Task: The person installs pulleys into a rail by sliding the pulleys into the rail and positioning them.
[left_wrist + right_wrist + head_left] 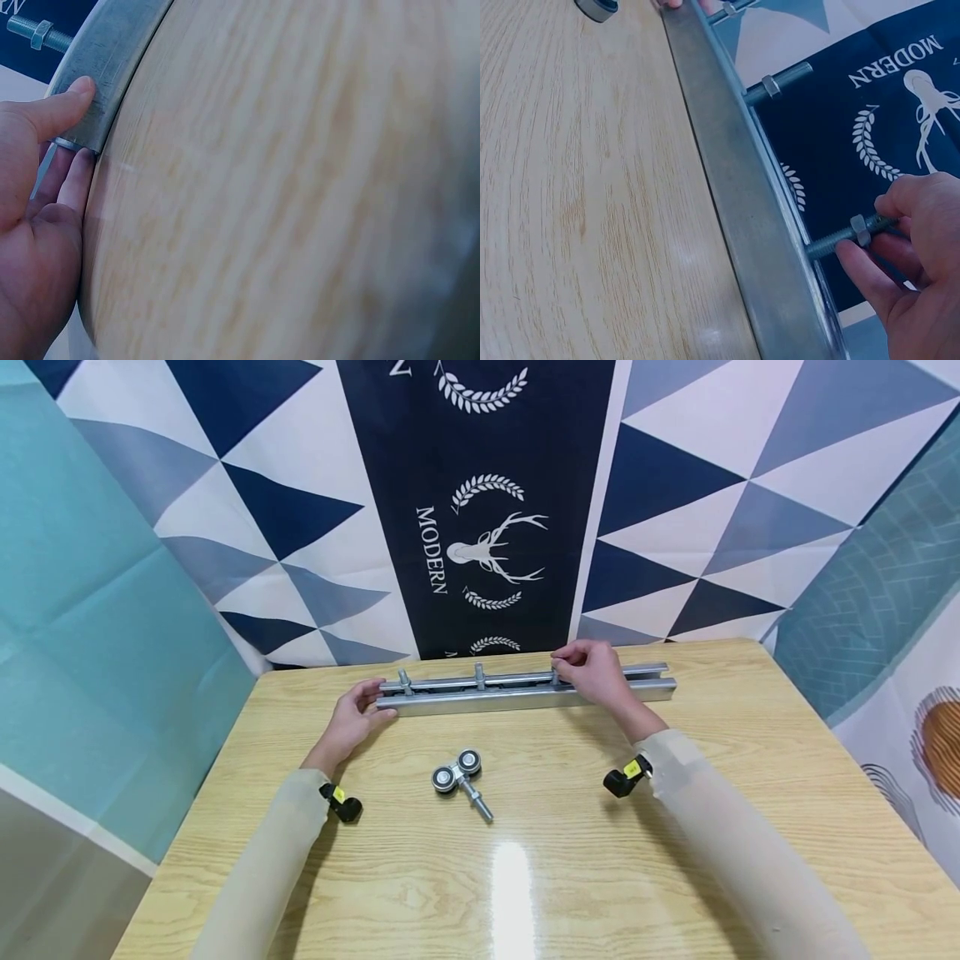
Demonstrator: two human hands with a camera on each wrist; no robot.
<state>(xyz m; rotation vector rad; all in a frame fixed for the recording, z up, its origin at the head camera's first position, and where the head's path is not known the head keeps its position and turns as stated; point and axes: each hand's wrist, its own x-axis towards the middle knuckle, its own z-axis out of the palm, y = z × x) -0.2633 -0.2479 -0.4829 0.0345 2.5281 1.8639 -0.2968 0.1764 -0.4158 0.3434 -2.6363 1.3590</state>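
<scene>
A steel channel rail [517,697] lies lengthwise near the table's back edge, its slot facing up. Threaded bolts with nuts stand up out of the slot: a left bolt [405,681], a middle bolt [480,675] and a right bolt [831,244]. My left hand [352,717] holds the rail's left end, thumb on the front face and fingers around the end. With thumb and fingers, my right hand [596,673] pinches the right bolt by its nut [860,230]. Whatever the bolts join inside the rail is hidden.
On the table [555,877], in front of the rail, lies a loose roller hanger [459,774] with wheels and a bolt stem. A patterned cloth [487,460] hangs directly behind the table. Each wrist carries a small black camera [626,777].
</scene>
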